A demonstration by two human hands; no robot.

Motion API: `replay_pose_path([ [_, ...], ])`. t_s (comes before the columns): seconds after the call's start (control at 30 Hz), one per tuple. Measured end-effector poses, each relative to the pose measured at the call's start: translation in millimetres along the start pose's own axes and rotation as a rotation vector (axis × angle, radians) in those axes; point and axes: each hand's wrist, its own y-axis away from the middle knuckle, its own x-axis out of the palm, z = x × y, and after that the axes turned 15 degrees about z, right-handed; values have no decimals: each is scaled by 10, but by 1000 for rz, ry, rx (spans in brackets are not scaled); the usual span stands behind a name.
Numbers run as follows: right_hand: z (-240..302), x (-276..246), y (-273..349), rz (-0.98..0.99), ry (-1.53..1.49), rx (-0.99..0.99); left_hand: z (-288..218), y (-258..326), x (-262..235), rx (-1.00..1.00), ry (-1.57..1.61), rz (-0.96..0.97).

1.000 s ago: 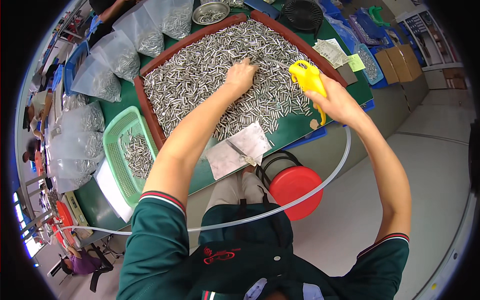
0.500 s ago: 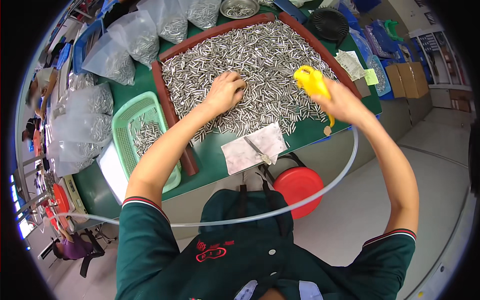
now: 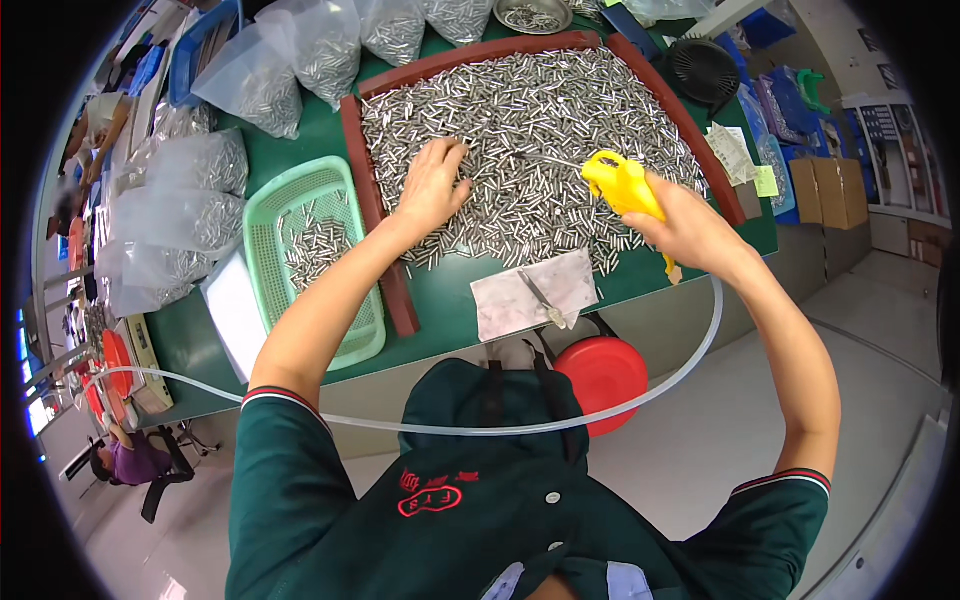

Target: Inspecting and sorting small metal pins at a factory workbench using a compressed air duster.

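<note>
**Yellow air gun held over a heap of small metal pins**

The yellow air gun (image 3: 622,187) is in the right hand (image 3: 690,232), which is closed around its grip. Its nozzle points to the left, just above the heap of small silver metal pins (image 3: 530,130). A clear hose (image 3: 640,390) goes from the near end of the gun, bends down past the table edge and runs to the left in front of the person's chest.

The left hand (image 3: 432,185) lies flat on the pins with the fingers spread wide; it holds nothing. It is to the left of the gun and well apart from it.

The pins fill a large area on the green table (image 3: 455,300), closed on the left, far and right sides by a dark red frame (image 3: 375,210). On the near side, some pins lie loose on the table.

Near the person, just beside the pile, a grey cloth (image 3: 520,300) lies on the table with a small metal tool (image 3: 540,296) on it. To the left of the frame stands a light green basket (image 3: 270,215) with some pins inside. Further left and far, several clear plastic bags (image 3: 200,165) of pins are lying. Far to the right there is a black round fan (image 3: 705,68). Under the table edge, a red round stool (image 3: 603,372) is visible.
</note>
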Motion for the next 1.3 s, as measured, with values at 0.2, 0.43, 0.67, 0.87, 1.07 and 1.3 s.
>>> replay_pose_path([
  [0.2, 202, -24, 5, 16, 39, -34, 141, 124, -134, -214, -99, -80],
  [0.43, 129, 8, -115, 19, 140, -56, -95, 137, -102, -527, -102, 270],
  [0.67, 154, -14, -314, -35, 252, -64, -86, -5, 3, -623, -104, 457],
  [0.87, 189, -23, -482, -21, 259, -102, -111, -167, 64, -721, -32, 333],
  [1.07, 308, -91, -560, 1, 275, -91, 99, -160, 162, -583, -10, 172],
  [1.3, 397, -256, -621, 41, 234, -26, 79, 0, 117, -483, 101, 185],
])
